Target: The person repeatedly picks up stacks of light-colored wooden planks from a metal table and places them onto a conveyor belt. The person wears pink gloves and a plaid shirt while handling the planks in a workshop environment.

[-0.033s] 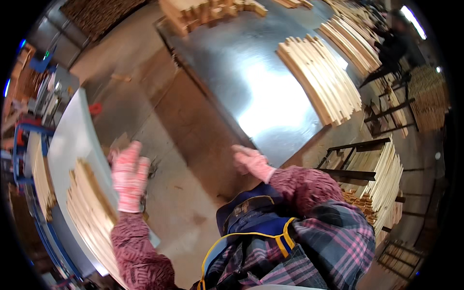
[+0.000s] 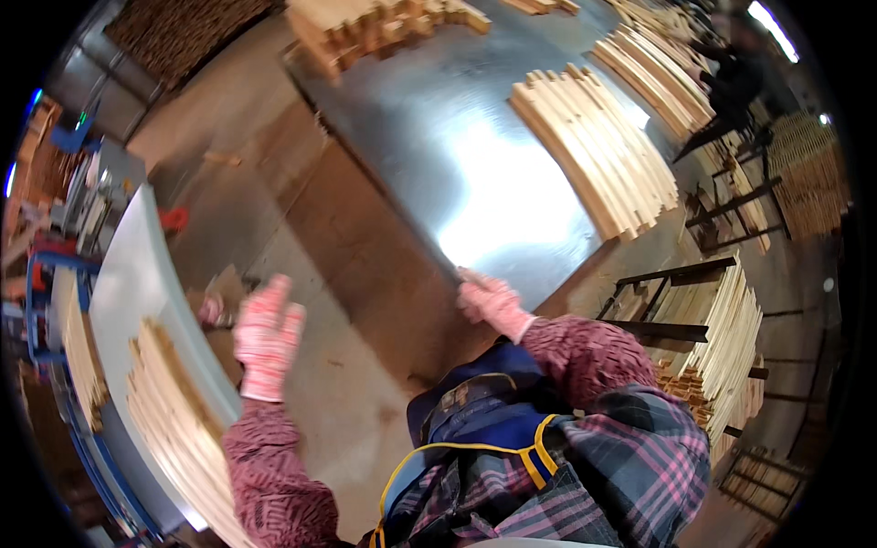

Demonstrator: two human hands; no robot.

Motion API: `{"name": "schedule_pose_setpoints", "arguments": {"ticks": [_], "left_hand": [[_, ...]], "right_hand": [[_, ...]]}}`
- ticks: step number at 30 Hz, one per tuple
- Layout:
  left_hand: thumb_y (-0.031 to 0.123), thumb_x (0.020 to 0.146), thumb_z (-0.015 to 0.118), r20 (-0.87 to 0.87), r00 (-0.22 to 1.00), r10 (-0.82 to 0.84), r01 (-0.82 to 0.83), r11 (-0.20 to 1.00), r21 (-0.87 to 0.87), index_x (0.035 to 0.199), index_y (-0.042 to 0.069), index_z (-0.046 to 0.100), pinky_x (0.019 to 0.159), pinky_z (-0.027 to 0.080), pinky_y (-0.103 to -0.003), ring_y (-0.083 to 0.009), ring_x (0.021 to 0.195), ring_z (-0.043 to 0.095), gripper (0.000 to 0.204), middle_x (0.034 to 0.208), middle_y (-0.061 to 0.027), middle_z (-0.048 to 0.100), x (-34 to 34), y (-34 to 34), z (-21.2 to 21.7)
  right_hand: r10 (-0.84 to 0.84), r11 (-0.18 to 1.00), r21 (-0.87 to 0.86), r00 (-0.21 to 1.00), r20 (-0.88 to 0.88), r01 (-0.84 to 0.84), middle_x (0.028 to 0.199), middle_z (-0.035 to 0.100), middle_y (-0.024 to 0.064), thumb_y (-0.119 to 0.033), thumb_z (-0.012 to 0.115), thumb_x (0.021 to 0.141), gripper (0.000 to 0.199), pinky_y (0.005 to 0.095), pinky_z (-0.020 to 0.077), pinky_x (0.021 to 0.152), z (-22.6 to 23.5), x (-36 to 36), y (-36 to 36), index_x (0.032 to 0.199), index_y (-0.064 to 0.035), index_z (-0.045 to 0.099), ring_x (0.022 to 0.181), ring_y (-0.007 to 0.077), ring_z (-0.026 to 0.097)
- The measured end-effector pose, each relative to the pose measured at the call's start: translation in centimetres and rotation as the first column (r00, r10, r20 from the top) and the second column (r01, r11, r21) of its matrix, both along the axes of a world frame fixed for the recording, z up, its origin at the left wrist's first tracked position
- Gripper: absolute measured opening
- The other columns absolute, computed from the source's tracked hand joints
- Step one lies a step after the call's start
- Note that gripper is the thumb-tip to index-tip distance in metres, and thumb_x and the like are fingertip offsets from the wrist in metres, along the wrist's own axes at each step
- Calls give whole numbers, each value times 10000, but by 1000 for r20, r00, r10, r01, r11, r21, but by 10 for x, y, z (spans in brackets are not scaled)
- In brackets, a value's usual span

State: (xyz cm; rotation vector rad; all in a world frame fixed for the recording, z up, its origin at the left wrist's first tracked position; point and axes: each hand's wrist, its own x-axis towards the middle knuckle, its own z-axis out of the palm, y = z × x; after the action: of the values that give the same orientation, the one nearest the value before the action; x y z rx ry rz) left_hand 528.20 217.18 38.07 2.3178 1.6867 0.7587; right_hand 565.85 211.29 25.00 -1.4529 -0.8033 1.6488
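Observation:
My left hand (image 2: 267, 340), in a pink-and-white knit glove, is raised over the floor just right of the white-topped table (image 2: 137, 265). Its fingers are stretched out and nothing is in them. A row of wooden strips (image 2: 178, 411) lies on that table beside my left forearm. My right hand (image 2: 493, 304), gloved the same way, is at the near edge of the shiny metal-topped table (image 2: 402, 137). Its fingers extend forward and hold nothing visible; whether they touch the edge I cannot tell. A stack of pale wooden strips (image 2: 594, 151) rests on the metal top.
More cut wood (image 2: 375, 32) sits at the metal table's far end. A person in dark clothing (image 2: 735, 78) is at the far right by other strips (image 2: 653, 78). A black metal rack (image 2: 667, 329) with stacked strips stands to my right. Cardboard (image 2: 228, 283) lies on the floor left of centre.
Both hands have shifted slightly to the right in the picture. My right hand now overlaps the metal table's edge. The view has moved a little.

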Motion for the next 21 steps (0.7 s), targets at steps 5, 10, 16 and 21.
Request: {"name": "schedule_pose_setpoints", "arguments": {"ticks": [5,10,16,21], "left_hand": [[273,878,674,254,961,-114,234,823,-517,1313,155,584,1042,435,-336,-245,1161,576,460,1203,-111,636,237,21,-155],[399,906,607,428,898,-103,408,558,-723,1426,158,462,1099,350,-354,-288,1288,482,591,1382,-136,529,449,56,-182],[283,947,596,649,668,364,422,533,-733,1452,46,399,1010,384,-276,-183,1140,564,591,1341,-135,558,566,104,-181],[439,940,553,526,763,376,219,615,-758,1345,113,565,586,429,-269,-76,624,477,520,790,11,627,514,163,-204]], "right_hand": [[-446,879,397,749,490,264,906,650,36,-301,591,947,494,248,484,626,9,284,83,1405,-143,493,696,108,565],[-223,974,225,123,967,-2,1419,461,188,-521,497,938,660,396,383,1050,41,502,153,1476,-162,366,1296,349,445],[65,917,-47,-32,997,397,1265,593,143,-613,380,939,666,406,449,965,-8,567,151,1344,-100,509,1153,323,568],[-40,945,-106,433,901,309,1040,689,165,-672,456,900,686,404,480,904,-15,514,76,1131,-63,671,1006,325,636]]}}
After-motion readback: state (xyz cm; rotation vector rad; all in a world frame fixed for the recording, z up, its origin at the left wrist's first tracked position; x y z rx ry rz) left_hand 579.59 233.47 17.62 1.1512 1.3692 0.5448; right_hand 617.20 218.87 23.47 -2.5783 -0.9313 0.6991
